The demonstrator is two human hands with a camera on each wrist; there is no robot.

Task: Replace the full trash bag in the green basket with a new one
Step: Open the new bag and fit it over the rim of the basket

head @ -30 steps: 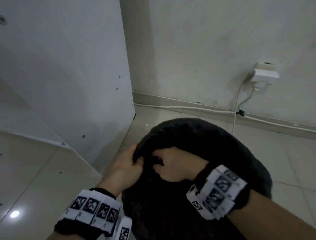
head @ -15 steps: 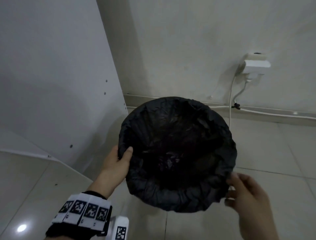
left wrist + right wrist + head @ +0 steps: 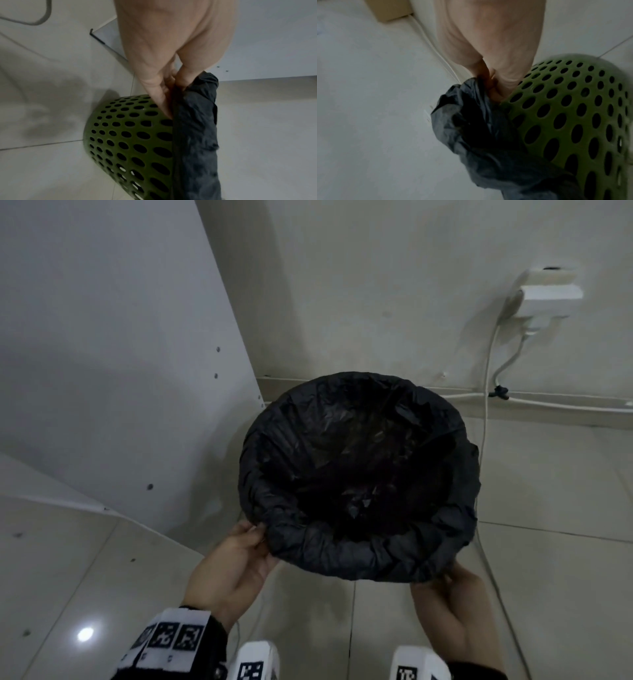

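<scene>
A black trash bag [image 3: 356, 474] lines the green perforated basket [image 3: 130, 135], and its edge is folded out over the rim. In the head view the bag hides the basket's wall. My left hand [image 3: 239, 549] pinches the folded bag edge [image 3: 197, 121] at the near left of the rim, thumb on top and fingers under it. My right hand [image 3: 448, 587] grips the bunched bag edge [image 3: 479, 128] at the near right, against the basket wall [image 3: 573, 108]. The bag's inside looks dark and crumpled.
A white cabinet panel [image 3: 120, 354] stands close on the left. A wall socket with a plug [image 3: 548, 296] hangs at the back right; white cables [image 3: 484, 440] run down past the basket and along the skirting. Pale floor tiles [image 3: 548, 491] lie to the right.
Both hands left the middle of the bag's mouth and spread apart. The left slid along the rim toward me; the right came in and took hold of the near right edge.
</scene>
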